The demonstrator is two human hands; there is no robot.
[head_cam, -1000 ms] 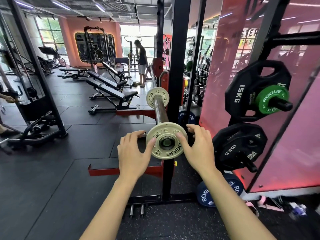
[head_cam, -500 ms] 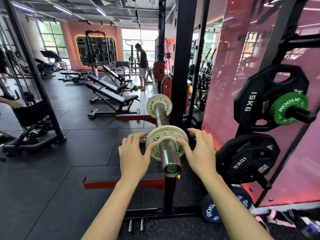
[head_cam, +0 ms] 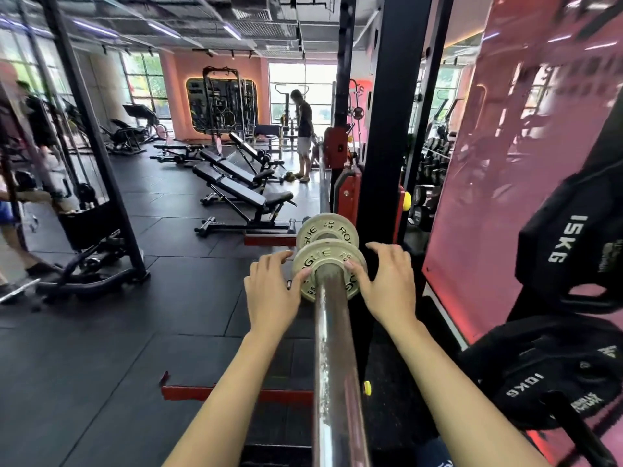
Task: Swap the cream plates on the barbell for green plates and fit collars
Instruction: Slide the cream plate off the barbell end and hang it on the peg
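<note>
A steel barbell sleeve (head_cam: 332, 365) runs from the bottom centre away from me. A small cream plate (head_cam: 328, 256) marked ROGUE sits on it, and a second cream plate (head_cam: 327, 227) stands just behind. My left hand (head_cam: 271, 294) presses its fingertips on the near plate's left rim. My right hand (head_cam: 387, 284) holds the right rim, thumb on the plate's face. No green plate or collar is in view.
A black rack upright (head_cam: 384, 129) rises right of the bar. Black 15 kg (head_cam: 573, 244) and 10 kg (head_cam: 553, 375) plates hang on pegs at the right. Benches (head_cam: 242, 190) and a standing person (head_cam: 303, 136) are further back on the black floor.
The near cream plate has slid along the sleeve away from me toward the second plate, with both hands on it. More bare sleeve now shows, and the green plate has left the view.
</note>
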